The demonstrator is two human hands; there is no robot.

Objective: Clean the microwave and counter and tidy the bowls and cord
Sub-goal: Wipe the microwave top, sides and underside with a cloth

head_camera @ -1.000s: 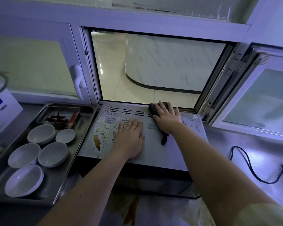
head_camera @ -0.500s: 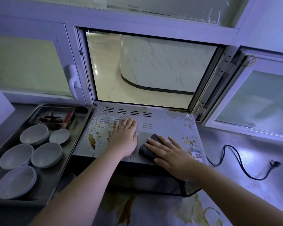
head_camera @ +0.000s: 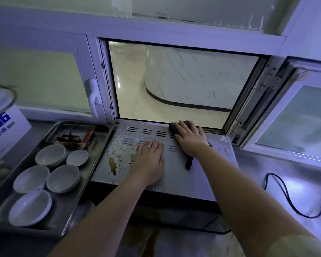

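Note:
The microwave (head_camera: pixel 208 175) stands in the middle of the counter, its grey vented top spattered with brown spots on the left half. My left hand (head_camera: pixel 148 162) lies flat on that top, fingers straight. My right hand (head_camera: pixel 191 140) presses a dark cloth (head_camera: pixel 174 127) against the far edge of the top, fingers spread over it; a tail of the cloth hangs out below my wrist. Several white bowls (head_camera: pixel 63 178) sit in a metal tray (head_camera: pixel 93 164) to the left. The black cord (head_camera: pixel 283 197) loops on the counter at the right.
An open window (head_camera: pixel 183 80) is right behind the microwave, its sash swung out at the right. A white box (head_camera: pixel 6 127) with blue print stands at far left. Brown spill (head_camera: pixel 152 242) stains the counter in front of the microwave. A small dish of red chillies (head_camera: pixel 70 138) sits in the tray.
My right hand slid the cloth from the near right of the microwave top back to its far edge. The left hand stayed flat in place.

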